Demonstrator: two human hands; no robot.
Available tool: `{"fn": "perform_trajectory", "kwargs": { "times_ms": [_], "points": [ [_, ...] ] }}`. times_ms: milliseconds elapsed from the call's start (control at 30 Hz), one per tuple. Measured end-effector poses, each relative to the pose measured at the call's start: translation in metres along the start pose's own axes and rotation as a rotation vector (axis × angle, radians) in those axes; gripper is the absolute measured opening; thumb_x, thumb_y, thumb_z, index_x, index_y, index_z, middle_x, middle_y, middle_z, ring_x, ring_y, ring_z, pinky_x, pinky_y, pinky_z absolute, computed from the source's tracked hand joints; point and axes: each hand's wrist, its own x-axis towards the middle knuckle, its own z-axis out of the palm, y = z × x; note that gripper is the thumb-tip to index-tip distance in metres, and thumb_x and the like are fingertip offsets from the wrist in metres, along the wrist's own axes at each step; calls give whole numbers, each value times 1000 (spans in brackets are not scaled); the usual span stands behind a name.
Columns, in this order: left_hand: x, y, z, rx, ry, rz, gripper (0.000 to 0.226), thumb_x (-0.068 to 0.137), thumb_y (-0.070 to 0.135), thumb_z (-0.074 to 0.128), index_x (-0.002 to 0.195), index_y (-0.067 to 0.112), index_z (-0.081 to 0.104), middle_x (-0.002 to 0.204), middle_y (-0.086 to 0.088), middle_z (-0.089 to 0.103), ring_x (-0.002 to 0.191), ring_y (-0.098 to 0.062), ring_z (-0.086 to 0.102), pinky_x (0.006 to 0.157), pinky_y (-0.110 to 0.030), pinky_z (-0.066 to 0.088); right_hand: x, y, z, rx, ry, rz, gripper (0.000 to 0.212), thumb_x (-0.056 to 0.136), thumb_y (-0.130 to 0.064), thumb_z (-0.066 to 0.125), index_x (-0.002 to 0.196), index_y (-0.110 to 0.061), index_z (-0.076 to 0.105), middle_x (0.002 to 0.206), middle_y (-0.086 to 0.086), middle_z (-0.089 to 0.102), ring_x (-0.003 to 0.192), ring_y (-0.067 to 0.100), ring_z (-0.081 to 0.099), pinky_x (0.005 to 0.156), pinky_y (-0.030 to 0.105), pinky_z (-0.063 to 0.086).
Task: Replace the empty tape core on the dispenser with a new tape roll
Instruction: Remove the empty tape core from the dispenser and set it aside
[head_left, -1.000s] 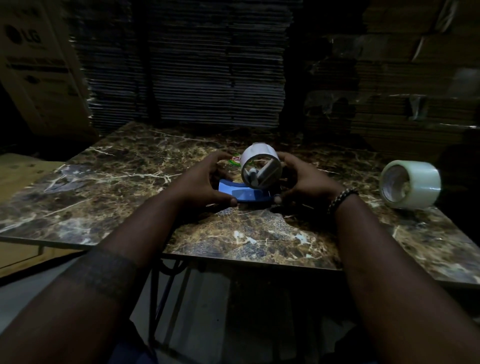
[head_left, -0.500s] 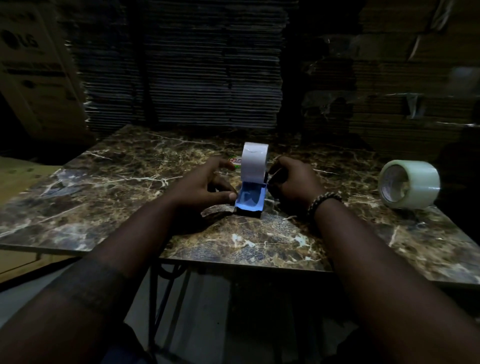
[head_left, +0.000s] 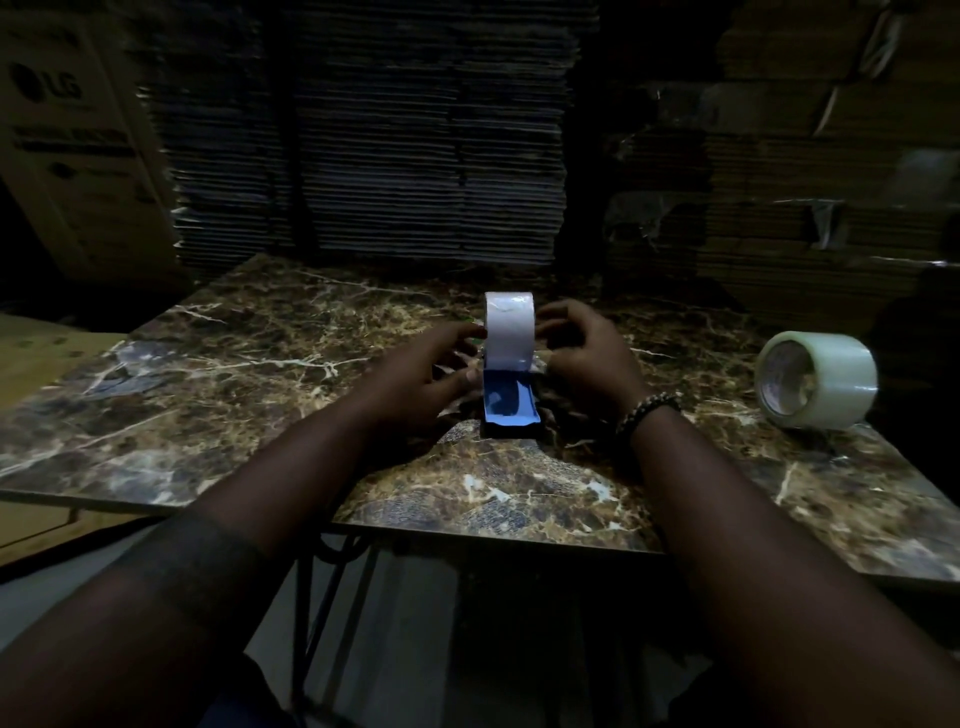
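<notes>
A dark marble-patterned table with pale veins was seen on a black metal frame. Behind it, flattened cardboard sheets were stacked high — at far left a carton printed with a logo was stood upright.

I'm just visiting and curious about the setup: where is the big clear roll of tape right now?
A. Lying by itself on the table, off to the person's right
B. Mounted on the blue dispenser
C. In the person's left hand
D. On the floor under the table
A: the clear tape roll rests alone on the marble table, away from both hands, which flank the blue dispenser.
</notes>
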Motion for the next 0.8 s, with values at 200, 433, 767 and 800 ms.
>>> {"fn": "perform_trajectory", "kwargs": {
  "times_ms": [200, 433, 767, 800],
  "points": [
    [-2, 0, 5, -286, -71, -61, 59, 101, 7, 63, 139, 52, 60, 146, -5, 63, 136, -26, 62, 110, -59, 54, 4, -4, 0, 206, -226, -99, 93, 75, -10, 85, 150, -37, 37, 154, 6, 42, 135, 21, 50, 97, 44, 57],
    [-4, 5, 10, -400, -101, -49, 61, 104, -10, 53, 130, 42, 70, 139, -2, 71, 131, -21, 67, 112, -53, 54, 6, -3, 7, 192, -148, -123, 83, 72, -7, 87, 140, -37, 50, 141, 2, 55, 127, 23, 58, 90, 50, 60],
    [-4, 5, 10, -380, -97, -63, 52, 105, -6, 56, 130, 37, 71, 132, -2, 75, 126, -17, 70, 105, -40, 58, 6, 1, -9, 247, -107, -89, 81, 66, 8, 83, 134, -27, 58, 135, 9, 59, 121, 29, 62, 85, 46, 62],
    [-4, 5, 9, -376, -102, -66, 52, 105, -6, 56, 130, 38, 68, 131, 1, 76, 122, -11, 71, 101, -34, 59, 6, 0, -11, 253, -103, -83, 80, 67, 10, 82, 135, -25, 57, 135, 9, 59, 121, 29, 62, 84, 44, 62]
  ]
}}
